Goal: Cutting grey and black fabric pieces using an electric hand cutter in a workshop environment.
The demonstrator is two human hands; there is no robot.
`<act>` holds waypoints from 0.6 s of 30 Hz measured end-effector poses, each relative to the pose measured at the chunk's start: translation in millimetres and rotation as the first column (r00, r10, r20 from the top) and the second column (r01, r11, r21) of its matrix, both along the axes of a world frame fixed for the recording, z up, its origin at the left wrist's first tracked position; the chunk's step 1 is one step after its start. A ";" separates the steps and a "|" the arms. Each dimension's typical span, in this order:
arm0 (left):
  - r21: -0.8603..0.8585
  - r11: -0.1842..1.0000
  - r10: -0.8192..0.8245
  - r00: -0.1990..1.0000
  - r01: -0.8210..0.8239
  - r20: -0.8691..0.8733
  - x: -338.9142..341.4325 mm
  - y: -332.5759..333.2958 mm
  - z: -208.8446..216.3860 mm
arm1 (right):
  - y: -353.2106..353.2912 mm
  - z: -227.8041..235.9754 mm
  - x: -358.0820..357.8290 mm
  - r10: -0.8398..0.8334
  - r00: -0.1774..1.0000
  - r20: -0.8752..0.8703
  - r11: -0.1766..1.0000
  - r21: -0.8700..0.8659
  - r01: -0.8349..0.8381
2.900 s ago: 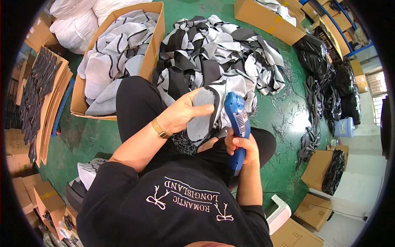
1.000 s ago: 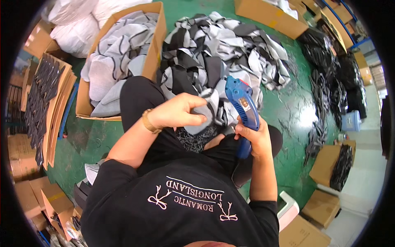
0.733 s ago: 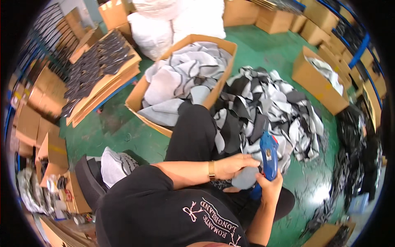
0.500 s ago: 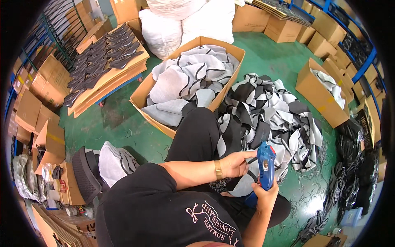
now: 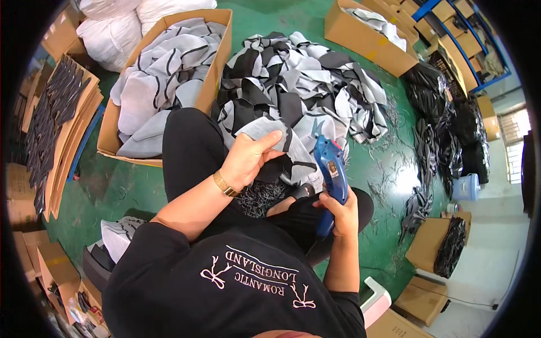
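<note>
Between the thumb and fingers of my left hand (image 5: pixel 247 160) is a light grey fabric piece (image 5: pixel 262 129) with a dark edge strip. My right hand (image 5: pixel 340 214) is wrapped round the handle of blue electric scissors (image 5: pixel 331 172). Their blades point up and away, to the right of the fabric piece and apart from it. Beyond both hands, a heap of grey and black fabric pieces (image 5: pixel 307 81) lies on the floor. Dark thread trimmings (image 5: pixel 262 198) are gathered between my legs, below the held piece.
A large cardboard box (image 5: pixel 224 59) of fabric pieces stands left of the heap. A smaller carton (image 5: pixel 360 46) is at the far right. Black plastic bags (image 5: pixel 431 93) line the right side. Flat cardboard stacked with black pieces (image 5: pixel 76 129) is at the left. Thread scraps litter the green floor.
The view has swung to the right. My left hand now holds a fabric piece up in front of me and has moved apart from the scissors. The right hand keeps the scissors.
</note>
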State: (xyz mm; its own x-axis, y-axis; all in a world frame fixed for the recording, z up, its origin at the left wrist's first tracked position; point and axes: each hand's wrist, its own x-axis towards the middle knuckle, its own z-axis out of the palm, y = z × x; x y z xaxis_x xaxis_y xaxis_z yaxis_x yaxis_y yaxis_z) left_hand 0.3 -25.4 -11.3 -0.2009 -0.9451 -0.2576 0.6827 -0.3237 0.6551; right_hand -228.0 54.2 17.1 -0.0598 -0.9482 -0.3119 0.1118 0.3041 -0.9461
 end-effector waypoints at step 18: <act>-0.147 0.989 0.041 0.987 -0.019 0.152 -14.4 15.3 13.1 | 22.8 -3.6 7.9 0.142 0.989 0.030 0.982 0.122 -0.145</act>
